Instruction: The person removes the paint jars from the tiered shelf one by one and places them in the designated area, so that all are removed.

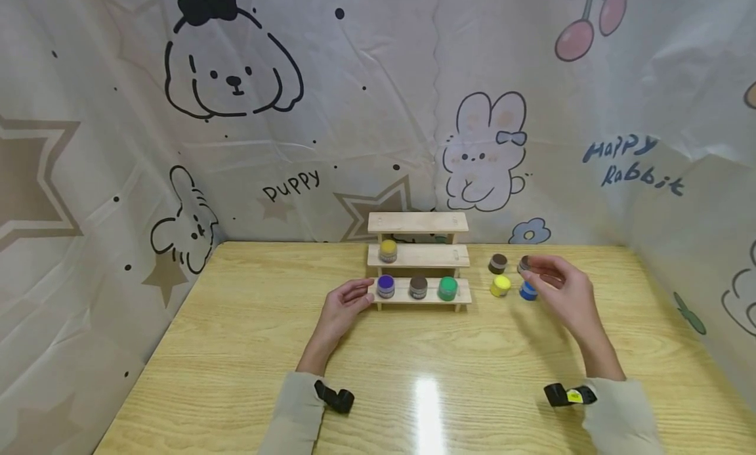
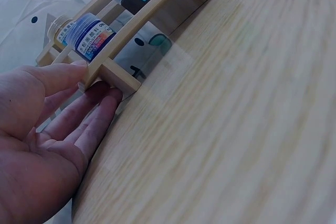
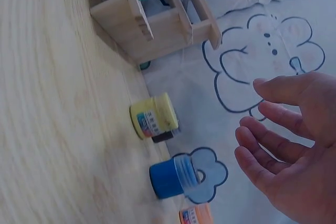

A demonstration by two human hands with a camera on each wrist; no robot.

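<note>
A three-tier wooden rack (image 1: 418,222) stands toward the back of the table. My left hand (image 1: 344,306) holds the left end of its lowest tier, thumb on the edge and fingers beneath, as the left wrist view shows. On that tier sit a purple paint jar (image 1: 386,286), a dark brown jar (image 1: 418,287) and a green jar (image 1: 447,288). A dark yellow jar (image 1: 388,251) is on the middle tier. My right hand (image 1: 564,291) hovers over a blue paint jar (image 1: 527,291), fingers loosely bent; in the right wrist view it holds nothing.
Right of the rack stand a bright yellow jar (image 1: 500,285), a dark brown jar (image 1: 498,264) and another dark jar (image 1: 523,264) partly behind my right fingers. An orange jar (image 3: 195,215) shows at the right wrist view's lower edge. Printed cloth (image 1: 366,113) hangs behind the table.
</note>
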